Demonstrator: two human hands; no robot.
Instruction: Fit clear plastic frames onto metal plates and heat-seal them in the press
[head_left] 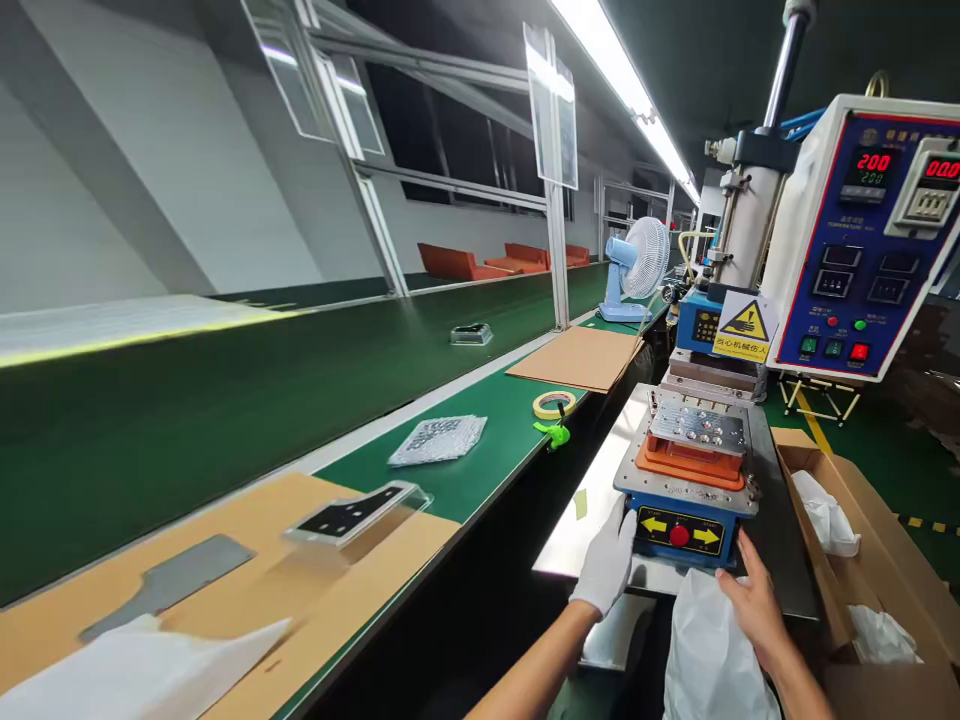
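**Gloved left hand (604, 560) and bare right hand (756, 605) are working apart at a pneumatic heat press (686, 530)**

On the left, a white sheet (127, 675) is lying over a kraft cardboard sheet (247, 610), which is also carrying a flat grey plate (169, 585) and a clear tray (352, 515) with a black piece in it. These are sitting on a green bench mat (480, 460). Beyond a white rail, a wider green conveyor belt (225, 450) is carrying a small clear case (471, 335). Along the mat, a bubble-wrap pouch (437, 440), a masking tape roll (555, 405), a bright green plastic item (553, 435) and a cardboard sheet (574, 358) are lying, with a blue desk fan (637, 265) standing beyond.

The gloved hand is pressing near the front left corner of the press's blue base. The bare hand is reaching its front right corner, just above a white plastic bag (712, 650). Whether either hand is gripping, I cannot tell. To the right, a control box (862, 240) is showing a red 200, and an open cardboard box (847, 540) is holding white bags (825, 515).
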